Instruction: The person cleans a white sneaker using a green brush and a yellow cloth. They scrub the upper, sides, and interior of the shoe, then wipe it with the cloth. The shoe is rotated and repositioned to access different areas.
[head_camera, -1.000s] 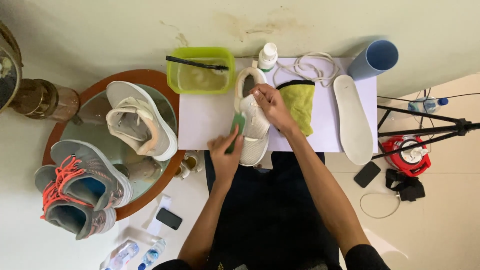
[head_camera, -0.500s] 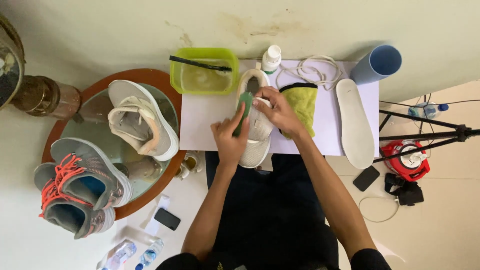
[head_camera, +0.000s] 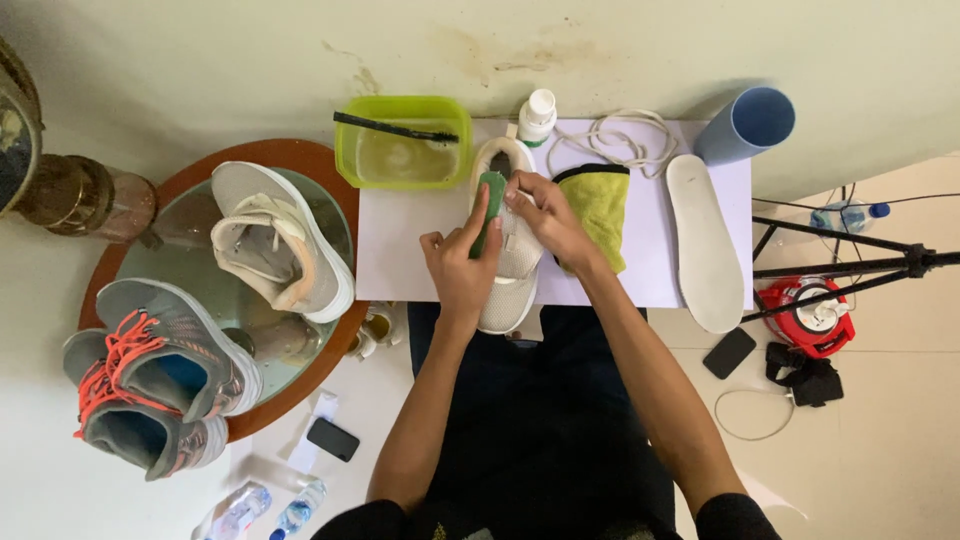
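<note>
Gripping a green brush (head_camera: 489, 212) with curled fingers, the left hand (head_camera: 458, 268) presses it on the white shoe (head_camera: 508, 268) lying on the white board (head_camera: 400, 250); the right hand (head_camera: 543, 212) clasps the shoe's top, beside a yellow cloth (head_camera: 602, 215)

The person is wearing a black top with short sleeves; the dark sleeve edges are showing at the bottom of the view, just above each elbow, and both forearms are running bare from there to the wrists. No watch, bracelet or ring is showing on either wrist or on the fingers that are in view. The left hand (head_camera: 462, 262) and the right hand (head_camera: 545, 212) are both going ungloved. Below the arms the lap is showing dark, very deep navy or black trousers, plain, with no visible pattern or markings.
</note>
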